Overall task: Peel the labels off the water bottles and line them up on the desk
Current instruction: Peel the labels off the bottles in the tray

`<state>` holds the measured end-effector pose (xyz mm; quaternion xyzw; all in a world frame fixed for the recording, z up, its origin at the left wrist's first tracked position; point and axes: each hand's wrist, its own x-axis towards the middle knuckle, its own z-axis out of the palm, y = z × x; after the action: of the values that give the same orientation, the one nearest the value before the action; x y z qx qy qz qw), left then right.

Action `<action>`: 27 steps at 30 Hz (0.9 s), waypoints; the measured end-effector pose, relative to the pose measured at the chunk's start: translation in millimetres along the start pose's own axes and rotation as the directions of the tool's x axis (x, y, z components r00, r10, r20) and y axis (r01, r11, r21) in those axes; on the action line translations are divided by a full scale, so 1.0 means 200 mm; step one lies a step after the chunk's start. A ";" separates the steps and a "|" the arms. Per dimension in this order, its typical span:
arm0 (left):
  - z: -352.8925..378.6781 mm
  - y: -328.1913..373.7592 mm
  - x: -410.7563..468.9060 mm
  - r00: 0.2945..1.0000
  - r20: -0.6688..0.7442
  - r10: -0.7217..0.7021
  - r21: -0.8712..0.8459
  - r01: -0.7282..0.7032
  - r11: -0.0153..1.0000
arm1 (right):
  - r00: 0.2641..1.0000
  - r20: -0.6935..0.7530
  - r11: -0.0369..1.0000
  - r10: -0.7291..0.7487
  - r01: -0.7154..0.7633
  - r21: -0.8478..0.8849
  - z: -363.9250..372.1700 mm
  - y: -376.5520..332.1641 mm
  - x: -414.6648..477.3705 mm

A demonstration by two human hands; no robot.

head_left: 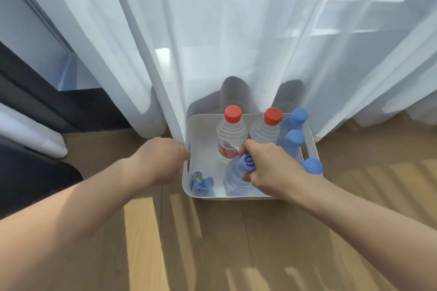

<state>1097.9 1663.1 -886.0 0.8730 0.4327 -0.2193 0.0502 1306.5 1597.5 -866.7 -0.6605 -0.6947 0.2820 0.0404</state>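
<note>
Taking one bottle from the bin

Item: bottle, blue cap, near side of bin. My right hand is clamped round its cap and neck, I judge for a straight pull. My left hand grips the bin's left wall, steadying it. Long axis roughly upright; cap points up.

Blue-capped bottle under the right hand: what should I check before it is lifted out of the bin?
1. Grip: the right hand holds the blue-capped bottle by its cap: ok.
2. Support: the left hand touches the left wall of the bin: ok.
3. Cap screwed tight: cannot tell.
4. Way upward free: ok.
5. The nearer red-capped bottle stands clear of the fingers: cannot tell, very close.
</note>
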 end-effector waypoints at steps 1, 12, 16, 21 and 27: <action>-0.01 0.01 0.00 0.999 -0.022 -0.032 -0.054 0.031 0.998 | 1.000 -0.016 1.000 -0.001 0.001 0.010 0.01 0.00 0.00; -0.24 0.17 0.02 0.980 -0.163 -0.117 -0.389 0.046 0.920 | 0.917 -0.086 0.919 0.390 -0.393 -0.030 -0.14 0.40 -0.21; -0.32 0.23 0.01 0.953 -0.280 -0.117 -0.389 -0.001 0.921 | 0.899 -0.129 0.906 0.419 -0.406 0.117 -0.04 0.46 -0.24; -0.40 0.31 -0.03 0.801 -0.594 -0.071 -0.461 -0.266 0.847 | 0.915 -0.303 0.964 0.265 -0.260 0.059 -0.29 0.44 -0.28; -0.54 0.47 -0.03 0.838 -0.546 0.003 -0.629 -0.413 0.658 | 0.906 -0.406 0.618 0.123 0.250 0.746 -0.70 0.32 -0.36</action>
<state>1204.2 1630.1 -795.0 0.8506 0.3734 0.2118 0.3036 1432.9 1574.8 -755.0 -0.5943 -0.4994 0.4061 0.4820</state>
